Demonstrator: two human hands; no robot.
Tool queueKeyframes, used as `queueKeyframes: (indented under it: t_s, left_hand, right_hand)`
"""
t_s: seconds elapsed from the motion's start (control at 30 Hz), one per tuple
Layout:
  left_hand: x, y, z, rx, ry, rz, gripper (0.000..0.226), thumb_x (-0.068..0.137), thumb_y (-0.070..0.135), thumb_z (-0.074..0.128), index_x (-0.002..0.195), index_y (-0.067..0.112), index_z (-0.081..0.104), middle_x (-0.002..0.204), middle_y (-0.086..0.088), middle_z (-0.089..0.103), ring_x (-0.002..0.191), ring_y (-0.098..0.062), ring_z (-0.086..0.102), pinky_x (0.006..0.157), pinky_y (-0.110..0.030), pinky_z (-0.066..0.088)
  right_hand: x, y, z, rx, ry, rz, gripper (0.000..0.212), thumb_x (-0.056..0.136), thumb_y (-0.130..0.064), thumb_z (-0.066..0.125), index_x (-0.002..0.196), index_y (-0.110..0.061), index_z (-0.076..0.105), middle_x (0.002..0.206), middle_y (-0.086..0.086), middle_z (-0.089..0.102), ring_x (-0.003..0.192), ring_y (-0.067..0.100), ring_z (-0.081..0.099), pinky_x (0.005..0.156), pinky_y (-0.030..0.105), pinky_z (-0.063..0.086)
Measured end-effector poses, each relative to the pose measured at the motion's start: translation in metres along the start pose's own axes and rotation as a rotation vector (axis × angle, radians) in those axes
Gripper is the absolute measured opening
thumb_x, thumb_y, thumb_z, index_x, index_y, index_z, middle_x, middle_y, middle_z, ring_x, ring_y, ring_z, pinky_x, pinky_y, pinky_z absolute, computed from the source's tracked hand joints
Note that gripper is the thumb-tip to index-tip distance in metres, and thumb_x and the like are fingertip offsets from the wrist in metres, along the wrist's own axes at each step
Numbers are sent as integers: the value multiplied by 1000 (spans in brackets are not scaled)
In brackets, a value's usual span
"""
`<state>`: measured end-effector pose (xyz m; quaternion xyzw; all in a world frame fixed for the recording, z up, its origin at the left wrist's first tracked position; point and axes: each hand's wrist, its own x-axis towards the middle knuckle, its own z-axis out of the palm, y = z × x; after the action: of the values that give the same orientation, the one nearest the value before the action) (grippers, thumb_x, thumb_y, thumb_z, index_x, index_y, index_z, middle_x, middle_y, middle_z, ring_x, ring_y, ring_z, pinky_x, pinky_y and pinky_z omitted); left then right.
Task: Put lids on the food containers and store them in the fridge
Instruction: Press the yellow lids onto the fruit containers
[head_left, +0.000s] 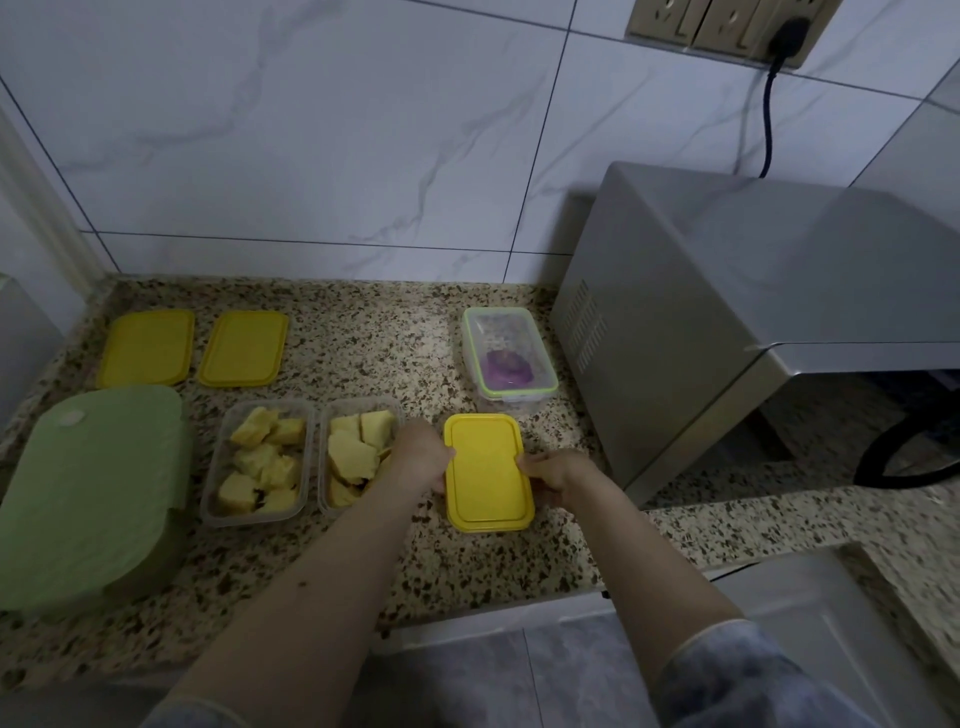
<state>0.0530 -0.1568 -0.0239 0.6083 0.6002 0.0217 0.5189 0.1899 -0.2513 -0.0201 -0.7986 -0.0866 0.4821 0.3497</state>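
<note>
Low in the frame's centre, left hand (423, 454) and right hand (553, 474) pinch opposite edges of a yellow-lidded container (488, 473) on the speckled countertop (509, 566).

No readable text, labels, brands or numbers anywhere. Faint pale marks on the clear lid of the green-rimmed container (509, 353), too blurred to read. Small round mark on the green lid (93, 488), no lettering made out. Yellow lids (488, 470) plain. Microwave (727, 322) side and top without legible print. Wall sockets (717, 26) unmarked as far as can be told.
</note>
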Motion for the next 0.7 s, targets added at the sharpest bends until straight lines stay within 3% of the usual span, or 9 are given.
queueKeyframes:
  t_s: [0.1,0.2,0.3,0.4,0.47,0.5,0.57,0.63,0.7]
  left_hand:
    - [-2,3,-1,-27,-30,-11,24,93,6,58,108,-13,60,103,-34,66,77,-40,68,80,-52,57]
    - [-8,3,-1,66,20,79,19,92,9,59,99,-8,62,102,-30,67,90,-41,68,79,-45,57]
    - [-17,4,-4,340,81,212,27,94,18,58,102,-7,63,107,-23,65,98,-35,64,69,-30,43]
    - [-25,6,-14,511,139,341,29,89,28,64,100,2,60,106,-16,64,99,-31,62,68,-33,40]
    - [-20,5,-21,636,114,484,54,77,44,74,109,5,56,116,-13,60,110,-29,57,78,-34,44]
    - [-17,3,-23,738,50,538,76,70,52,77,125,6,50,130,-14,53,123,-30,50,92,-36,45]
    - [-13,-1,-23,917,-110,572,117,65,57,77,151,4,18,158,-14,18,147,-30,16,118,-41,24]
    - [-10,-2,-19,1007,-189,578,128,67,58,75,152,2,-3,161,-12,-7,149,-27,-6,122,-41,8]
    - [-10,-1,-16,1034,-207,588,129,67,58,75,152,2,-5,160,-12,-12,149,-25,-9,123,-41,8]
  right_hand:
    - [2,3,-2,-75,58,-50,13,83,-15,73,83,-5,65,103,19,65,94,33,66,87,45,55]
    - [-1,2,-3,-190,77,-115,20,81,-18,76,69,-10,62,94,19,66,91,35,68,87,48,56]
    - [-10,-5,-4,-490,177,-314,27,81,-24,75,95,-2,72,95,16,69,93,30,68,83,38,56]
    - [-29,-20,-8,-664,8,-508,32,78,-33,77,106,-19,67,103,0,65,100,18,60,76,26,46]
    - [-39,-30,-11,-862,-150,-557,71,75,-30,79,138,-22,47,133,-1,52,127,18,46,100,28,38]
    - [-39,-33,-11,-960,-195,-575,89,73,-29,81,147,-20,32,147,0,40,138,18,35,108,28,30]
    - [-31,-34,-9,-1139,-235,-584,113,68,-34,85,153,-15,12,159,2,18,147,20,18,117,31,20]
    - [-21,-30,-6,-1285,-238,-518,127,66,-39,84,154,-11,-4,162,3,-2,150,19,2,121,32,10]
    - [-15,-25,-5,-1334,-217,-480,133,65,-41,84,153,-11,-11,161,2,-13,150,18,-6,122,32,6]
